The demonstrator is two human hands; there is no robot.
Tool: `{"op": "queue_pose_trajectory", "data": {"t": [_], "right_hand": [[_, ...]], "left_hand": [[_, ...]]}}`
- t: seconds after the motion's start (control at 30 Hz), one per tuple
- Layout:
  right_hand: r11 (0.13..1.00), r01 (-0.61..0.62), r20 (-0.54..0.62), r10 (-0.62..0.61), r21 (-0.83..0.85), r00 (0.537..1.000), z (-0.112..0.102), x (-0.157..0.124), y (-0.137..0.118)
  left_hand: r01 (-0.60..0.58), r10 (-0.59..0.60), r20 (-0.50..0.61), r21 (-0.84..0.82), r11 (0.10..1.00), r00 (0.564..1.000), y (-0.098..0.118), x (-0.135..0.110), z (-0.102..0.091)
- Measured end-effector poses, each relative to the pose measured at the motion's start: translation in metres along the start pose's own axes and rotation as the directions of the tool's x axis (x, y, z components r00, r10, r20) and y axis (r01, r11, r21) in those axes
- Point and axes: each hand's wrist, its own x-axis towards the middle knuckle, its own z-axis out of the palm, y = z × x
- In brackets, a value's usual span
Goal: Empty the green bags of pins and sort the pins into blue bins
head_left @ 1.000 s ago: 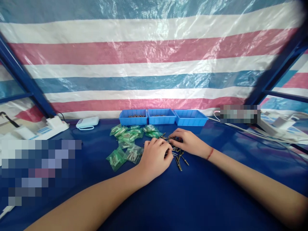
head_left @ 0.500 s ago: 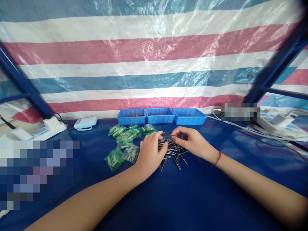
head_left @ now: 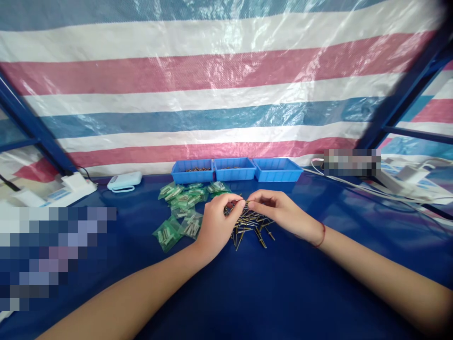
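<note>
Note left hand (head_left: 216,222) drawn in to a near pinch since the earlier frame, almost tip to tip with right hand (head_left: 281,208). Find rivet (head_left: 247,202) between both hands, over the pile (head_left: 249,222), mostly hidden, long axis apparently crosswise. Observe right hand pinched on its right-hand end; cannot tell if fully closed or gripping at left. Treat neither hand as clearly nearer.

Packets (head_left: 184,200) lie left of the rivets (head_left: 249,221), before three bins (head_left: 235,174).
</note>
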Motion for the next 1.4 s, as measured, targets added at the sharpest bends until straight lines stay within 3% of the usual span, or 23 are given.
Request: {"op": "queue_pose_trajectory", "data": {"t": [0.17, 0.37, 0.5, 0.63, 0.7, 0.83, 0.93, 1.07, 1.13, 1.27, 1.4], "right_hand": [[0.996, 0.007, -0.041, -0.003, 0.086, 0.999, 0.003, 0.000, 0.002], [0.987, 0.047, -0.134, -0.026, 0.157, 0.991, 0.004, -0.002, 0.000], [0.987, 0.083, -0.128, -0.066, 0.134, 0.989, 0.006, -0.005, -0.004], [0.984, 0.174, -0.122, -0.177, -0.029, 0.977, 0.006, -0.005, -0.009], [0.956, 0.240, -0.195, -0.271, -0.168, 0.943, 0.003, 0.002, -0.011], [0.853, 0.235, -0.376, -0.431, -0.466, 0.820, -0.011, 0.041, -0.013], [0.749, 0.217, -0.348, -0.517, -0.626, 0.782, -0.022, 0.081, -0.007], [0.628, 0.190, -0.227, -0.521, -0.755, 0.823, -0.022, 0.098, 0.002], [0.621, 0.218, -0.149, -0.484, -0.753, 0.862, -0.015, 0.082, 0.004], [0.686, 0.263, 0.038, -0.325, -0.679, 0.945, -0.002, 0.028, 0.005], [0.706, 0.255, 0.129, -0.229, -0.661, 0.965, 0.004, -0.001, 0.009]], "left_hand": [[-0.061, 0.061, -0.024, 0.034, 0.998, 0.998, 0.002, -0.001, -0.001], [-0.048, 0.049, -0.013, 0.031, 0.998, 0.999, 0.000, 0.000, 0.000], [-0.074, 0.074, 0.009, 0.029, 0.997, 0.997, -0.001, 0.000, 0.001], [-0.070, 0.064, 0.058, 0.099, 0.993, 0.996, -0.001, 0.000, 0.002], [-0.036, 0.026, 0.062, 0.157, 0.987, 0.998, -0.002, -0.001, 0.003], [-0.025, -0.003, 0.108, 0.254, 0.967, 0.994, -0.006, -0.005, 0.006], [-0.090, 0.035, 0.172, 0.323, 0.942, 0.984, -0.005, -0.007, 0.007], [-0.136, 0.061, 0.208, 0.365, 0.921, 0.976, -0.001, -0.006, 0.005], [-0.120, 0.061, 0.178, 0.344, 0.931, 0.982, 0.000, -0.005, 0.004], [-0.056, 0.027, 0.105, 0.278, 0.959, 0.994, -0.004, -0.003, 0.004], [0.008, -0.030, 0.094, 0.219, 0.976, 0.995, -0.011, -0.002, 0.006]]}}
